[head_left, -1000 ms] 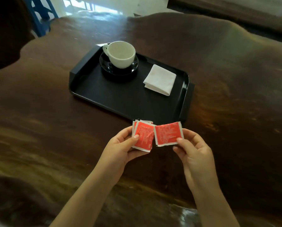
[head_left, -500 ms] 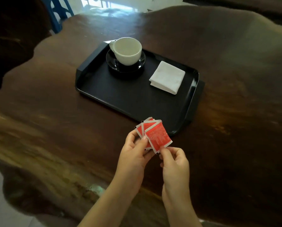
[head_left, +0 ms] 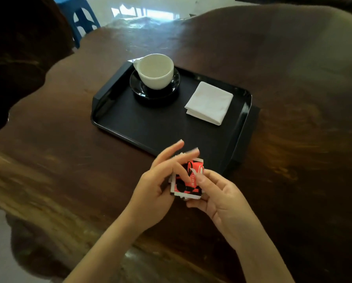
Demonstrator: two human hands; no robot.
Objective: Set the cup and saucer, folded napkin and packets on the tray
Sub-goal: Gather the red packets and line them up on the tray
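Note:
A black tray [head_left: 142, 131] lies on the dark wooden table. On its far left stands a white cup [head_left: 155, 71] on a black saucer [head_left: 142, 89]. A folded white napkin [head_left: 209, 103] lies on the tray's right side. In front of the tray's near edge, both hands hold a small stack of red, black and white packets [head_left: 189, 180] above the table. My left hand [head_left: 158, 184] grips the stack from the left with fingers spread over it. My right hand [head_left: 222, 197] supports it from the right and below, thumb on top.
The wooden table [head_left: 58, 152] has a wavy, irregular edge at the left and near side. A blue plastic stool [head_left: 79, 19] stands on the floor beyond the table's far left. A dark shape fills the upper left corner.
The fanned packets have been gathered into one stack held between both hands. The hands have come together and turned the packets, showing a black and red face.

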